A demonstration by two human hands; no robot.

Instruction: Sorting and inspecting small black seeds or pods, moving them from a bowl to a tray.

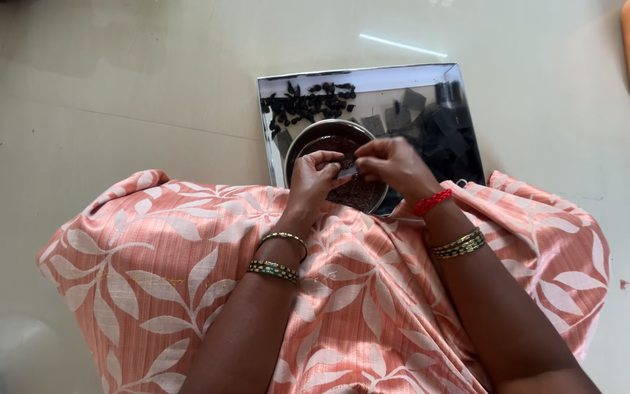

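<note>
Fingers [329, 169] of both hands pinching a small dark piece [346, 173] between them. Left hand [313, 179] and right hand [394, 164] hovering over round bowl [294, 146] sitting at steel tray's [265, 124] near-left corner; dark bits [308, 102] lying along far-left edge.

No packages, labels, signs or screens visible anywhere; only bare floor, plain unmarked kitchenware and patterned cloth, none carrying any printing.
</note>
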